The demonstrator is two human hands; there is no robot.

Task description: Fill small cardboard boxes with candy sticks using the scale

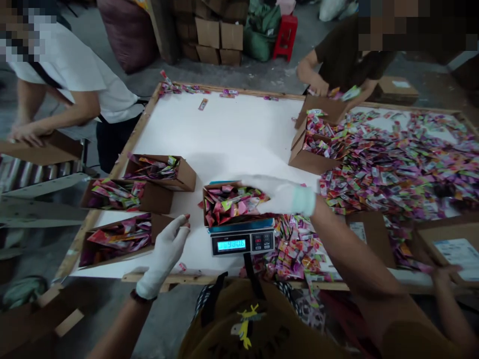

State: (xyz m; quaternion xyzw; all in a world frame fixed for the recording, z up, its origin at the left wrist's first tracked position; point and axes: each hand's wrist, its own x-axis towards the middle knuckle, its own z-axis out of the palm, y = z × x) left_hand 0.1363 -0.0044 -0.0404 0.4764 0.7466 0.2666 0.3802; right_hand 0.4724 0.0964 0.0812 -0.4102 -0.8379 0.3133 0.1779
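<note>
A cardboard box [205, 205] full of small colourful packets [234, 202] sits on a digital scale [243, 243] with a lit blue display. My right hand [277, 195], in a white glove, reaches over the right end of this box; its fingers are blurred among the packets, and what they hold cannot be made out. My left hand [166, 254], also gloved, is above the table's front left part, beside a filled box [159, 227]. Its thumb and fingers are apart, with nothing between them. Loose packets [295, 247] lie just right of the scale.
Two more filled boxes [187, 174] stand at the left. A large packet heap [392, 169] covers the white table's [224, 129] right side. One person handles a box [56, 148] at left; another holds packets behind a box [322, 109]. Another person's hand [445, 276] is at lower right.
</note>
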